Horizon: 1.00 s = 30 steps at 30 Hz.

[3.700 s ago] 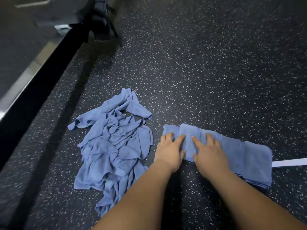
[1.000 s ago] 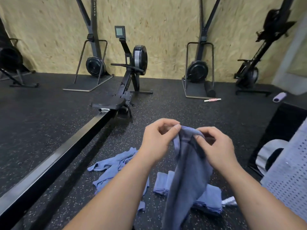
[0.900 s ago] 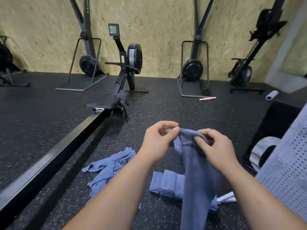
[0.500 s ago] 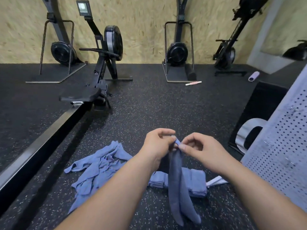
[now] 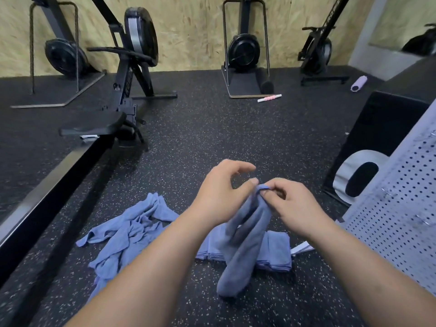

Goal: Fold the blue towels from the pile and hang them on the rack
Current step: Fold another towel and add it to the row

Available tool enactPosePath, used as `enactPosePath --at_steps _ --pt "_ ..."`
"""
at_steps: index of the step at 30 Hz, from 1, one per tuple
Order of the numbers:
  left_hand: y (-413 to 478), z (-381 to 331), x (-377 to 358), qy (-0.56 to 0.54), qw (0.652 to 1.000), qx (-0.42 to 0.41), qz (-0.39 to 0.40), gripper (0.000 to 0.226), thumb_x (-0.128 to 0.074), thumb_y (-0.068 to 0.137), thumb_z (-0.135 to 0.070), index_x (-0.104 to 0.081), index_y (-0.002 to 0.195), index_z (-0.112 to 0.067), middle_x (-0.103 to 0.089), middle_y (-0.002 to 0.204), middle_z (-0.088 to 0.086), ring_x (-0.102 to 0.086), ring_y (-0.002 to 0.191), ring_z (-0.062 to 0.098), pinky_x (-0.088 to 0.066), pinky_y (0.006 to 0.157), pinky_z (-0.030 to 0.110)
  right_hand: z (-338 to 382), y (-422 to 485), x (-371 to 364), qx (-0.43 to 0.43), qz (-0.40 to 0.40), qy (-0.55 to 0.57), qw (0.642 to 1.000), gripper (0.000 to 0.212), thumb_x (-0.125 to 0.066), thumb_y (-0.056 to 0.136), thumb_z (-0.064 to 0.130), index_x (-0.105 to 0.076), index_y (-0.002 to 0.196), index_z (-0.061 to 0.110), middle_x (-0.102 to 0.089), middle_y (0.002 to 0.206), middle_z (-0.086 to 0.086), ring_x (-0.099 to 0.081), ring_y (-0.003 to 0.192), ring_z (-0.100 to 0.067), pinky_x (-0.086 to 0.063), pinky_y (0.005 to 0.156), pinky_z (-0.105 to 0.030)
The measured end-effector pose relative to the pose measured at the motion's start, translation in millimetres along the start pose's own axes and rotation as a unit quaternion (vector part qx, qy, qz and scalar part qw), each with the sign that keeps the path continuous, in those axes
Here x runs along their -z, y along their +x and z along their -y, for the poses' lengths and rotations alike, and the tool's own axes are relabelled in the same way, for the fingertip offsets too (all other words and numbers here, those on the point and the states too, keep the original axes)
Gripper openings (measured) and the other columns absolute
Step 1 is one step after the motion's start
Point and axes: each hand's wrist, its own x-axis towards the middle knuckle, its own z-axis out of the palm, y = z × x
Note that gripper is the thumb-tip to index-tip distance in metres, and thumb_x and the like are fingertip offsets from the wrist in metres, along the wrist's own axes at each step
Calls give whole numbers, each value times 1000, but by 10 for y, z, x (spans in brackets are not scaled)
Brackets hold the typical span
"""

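The folded towel (image 5: 243,244) is pinched by the right hand (image 5: 292,204), the left hand (image 5: 221,194) loose beside it, seemingly ready to be hung on the rack (image 5: 401,220).

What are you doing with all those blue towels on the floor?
A person is folding them. The right hand pinches the top of one folded towel, which hangs down; the left hand is right beside it, thumb at the top edge. A crumpled pile waits on the floor to the left, and a neat folded stack lies just behind the hanging towel.
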Motion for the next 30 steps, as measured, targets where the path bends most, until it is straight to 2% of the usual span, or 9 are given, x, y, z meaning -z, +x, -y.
enactPosePath --at_steps 3,6,9,13,16,19,26,28,30 --pt "41 -9 -22 -40 996 -32 75 22 -79 93 -36 -76 114 -33 -75 107 -19 -70 104 4 -55 98 34 -2 73 25 0 4 -17 1000 17 -66 90 45 -76 90 32 -72 76 0 -56 66 -10 -50 67 -38" --pt "70 52 -49 -37 995 -32 86 10 -81 93 -32 -78 102 -30 -77 96 -16 -73 92 9 -59 90 39 -19 110 63 1 27 -32 999 12 -74 92 41 -77 85 32 -63 64 5 -47 59 -10 -41 60 -33" --pt "96 121 -51 -41 995 -20 89 4 -78 96 -24 -79 96 -29 -78 89 -13 -73 86 12 -59 85 41 -17 124 99 -2 55 6 998 16 -78 94 38 -78 84 25 -56 61 9 -44 59 -11 -36 61 -31" --pt "121 182 -38 -21 998 -10 54 9 -73 99 -25 -77 93 -30 -75 82 -10 -68 78 12 -57 78 38 45 129 149 10 68 15 998 11 -75 97 35 -81 90 29 -74 80 -9 -55 69 -11 -43 68 -35" --pt "114 194 -38 -35 998 0 53 2 -76 97 -31 -77 96 -32 -74 80 -9 -65 74 9 -58 77 39 56 137 153 20 59 -3 998 14 -71 100 34 -81 90 32 -77 84 -5 -60 72 -13 -52 71 -43" --pt "74 163 -35 -39 996 -3 78 3 -78 96 -33 -79 95 -31 -72 77 -12 -61 68 3 -56 74 33 76 135 135 27 58 -3 998 15 -71 100 32 -81 90 30 -78 84 2 -63 76 -10 -54 77 -41" --pt "87 208 36 -27 999 18 -31 11 -74 97 -27 -76 88 -31 -72 77 -15 -59 68 1 -47 67 19 -12 145 275 17 87 -4 996 11 -74 98 35 -78 92 27 -75 83 -8 -55 67 -16 -48 64 -46" --pt "113 255 107 -19 995 41 -85 12 -74 97 -29 -76 85 -32 -70 73 -13 -56 64 0 -44 64 17 -16 137 387 12 93 -2 996 11 -75 98 31 -78 91 24 -74 79 -4 -54 67 -12 -44 66 -36" --pt "161 322 202 -13 986 65 -151 13 -74 97 -29 -75 84 -30 -69 71 -13 -56 62 0 -46 65 22 -39 125 506 5 97 -21 995 12 -76 98 31 -78 89 23 -70 73 6 -52 64 -8 -41 66 -31"
